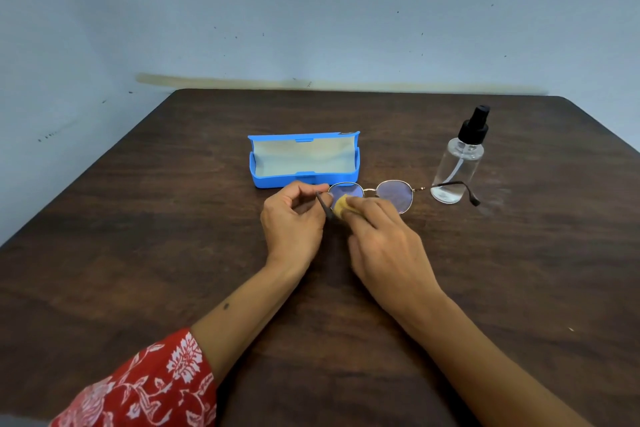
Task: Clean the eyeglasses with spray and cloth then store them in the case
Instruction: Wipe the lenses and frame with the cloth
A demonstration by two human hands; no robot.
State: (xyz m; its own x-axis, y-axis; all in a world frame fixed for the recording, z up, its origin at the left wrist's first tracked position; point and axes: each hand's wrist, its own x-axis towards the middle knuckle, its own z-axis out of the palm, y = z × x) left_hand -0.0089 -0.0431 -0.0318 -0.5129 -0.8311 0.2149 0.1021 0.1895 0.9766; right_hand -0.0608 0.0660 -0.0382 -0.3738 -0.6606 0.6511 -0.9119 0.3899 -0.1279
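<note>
Thin gold-rimmed eyeglasses (394, 194) are held just above the dark wooden table (173, 218), temples unfolded. My left hand (294, 218) pinches the frame at the left lens edge, by the dark temple arm. My right hand (384, 236) pinches a small yellow cloth (341, 203) against the left lens. Behind my hands, a blue glasses case (304, 180) lies open with a pale lining. A clear spray bottle (459, 163) with a black pump top stands at the right, behind the right temple arm.
The table backs onto a pale blue wall (311, 10). A red patterned sleeve (145, 388) covers my left forearm at the lower left.
</note>
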